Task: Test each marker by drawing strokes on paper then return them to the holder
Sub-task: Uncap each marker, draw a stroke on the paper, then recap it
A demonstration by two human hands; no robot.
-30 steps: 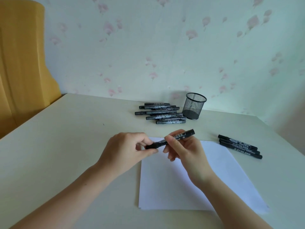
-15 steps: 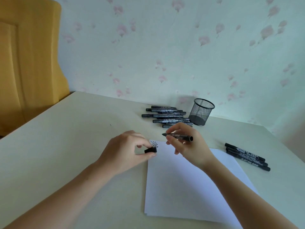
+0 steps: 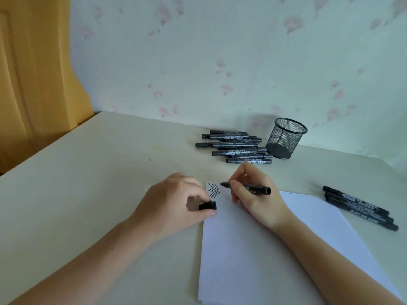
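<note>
My right hand (image 3: 253, 194) grips an uncapped black marker (image 3: 255, 188), its tip pointing left just above the top-left corner of the white paper (image 3: 264, 249). Three black zigzag strokes (image 3: 213, 190) mark that corner. My left hand (image 3: 171, 205) pinches the marker's black cap (image 3: 207, 205) at the paper's left edge. An empty black mesh holder (image 3: 285, 137) stands at the back. A pile of several black markers (image 3: 235, 147) lies to its left. Three more capped markers (image 3: 361, 208) lie to the right of the paper.
The cream table (image 3: 88, 183) meets a flowered wall at the back. A yellow wooden panel (image 3: 33, 73) stands beyond the table's left edge.
The cap came off the marker: my left hand drew it away to the left. My right hand turned the marker tip-left and lowered it toward the paper's top corner.
</note>
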